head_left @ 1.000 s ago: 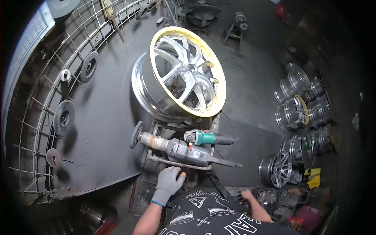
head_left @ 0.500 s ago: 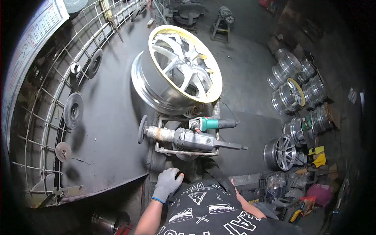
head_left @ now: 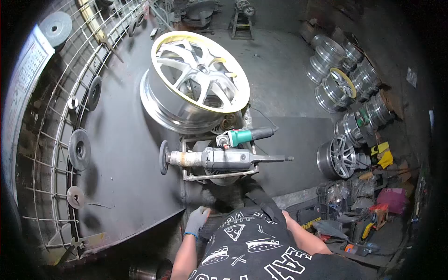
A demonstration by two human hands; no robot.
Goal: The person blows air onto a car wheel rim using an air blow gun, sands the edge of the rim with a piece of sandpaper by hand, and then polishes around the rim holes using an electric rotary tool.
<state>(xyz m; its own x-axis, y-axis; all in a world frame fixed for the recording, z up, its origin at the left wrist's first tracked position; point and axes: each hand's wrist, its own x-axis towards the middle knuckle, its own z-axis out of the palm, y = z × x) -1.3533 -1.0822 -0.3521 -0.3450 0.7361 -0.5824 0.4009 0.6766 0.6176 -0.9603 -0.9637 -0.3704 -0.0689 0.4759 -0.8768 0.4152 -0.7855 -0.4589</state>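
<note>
My left hand (head_left: 199, 219), in a grey glove with a blue band at the wrist, hangs beside my dark printed shirt (head_left: 247, 242). Its fingers are loosely bent and partly turned away, with nothing visible in them. My right forearm shows at the shirt's other side; that hand is hidden. Ahead of me, a metal frame (head_left: 212, 176) carries a large grey polisher (head_left: 226, 158) with a round disc at its left end. A green angle grinder (head_left: 241, 136) lies just beyond it. Behind both, a silver wheel rim (head_left: 203, 81) with yellow edging stands tilted.
Several abrasive discs (head_left: 80, 149) hang on a curved wire grid (head_left: 51, 154) at left. Stacked wheel rims (head_left: 326, 56) stand at right, with another rim (head_left: 336, 157) nearer. A crate (head_left: 333, 198), a yellow cloth (head_left: 383, 155) and assorted tools lie at lower right.
The view has shifted, so the large rim and the tools appear further left. My left hand sits slightly lower in view, with its fingers turned more away. The tools remain on the frame.
</note>
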